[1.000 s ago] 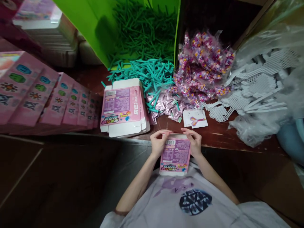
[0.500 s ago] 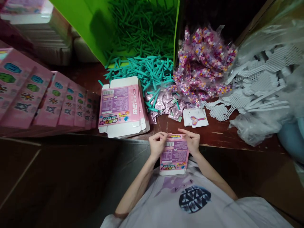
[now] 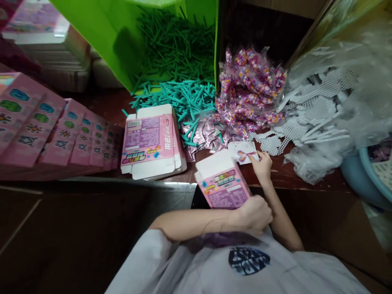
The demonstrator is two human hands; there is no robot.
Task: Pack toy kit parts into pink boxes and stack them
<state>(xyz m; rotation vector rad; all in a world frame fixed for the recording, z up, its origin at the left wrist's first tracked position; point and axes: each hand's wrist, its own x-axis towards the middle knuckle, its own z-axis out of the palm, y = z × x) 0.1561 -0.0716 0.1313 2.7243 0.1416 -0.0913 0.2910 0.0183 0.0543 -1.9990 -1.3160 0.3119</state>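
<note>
My left hand (image 3: 255, 213) is closed around the near end of a pink and purple cardboard box (image 3: 225, 188). The box is tilted, with its white flaps standing out at the far end. My right hand (image 3: 262, 165) reaches to the table edge, its fingertips closed on the right side of a white printed card (image 3: 241, 152) with a wand picture. Left of the box lies a stack of flat, unfolded pink boxes (image 3: 150, 139). Small pink sachets (image 3: 206, 136) lie just behind the card.
Green sticks (image 3: 180, 96) spill from a bright green bin (image 3: 101, 36). Bags of coloured beads (image 3: 254, 85) and white mesh pieces (image 3: 315, 108) lie to the right. Filled-out pink boxes (image 3: 64, 134) stand in rows at left. A blue basin (image 3: 357, 175) sits at far right.
The box has been turned end for end, its flaps now pointing away. My left hand has shifted to its near end; my right hand has left it and reached the card.
</note>
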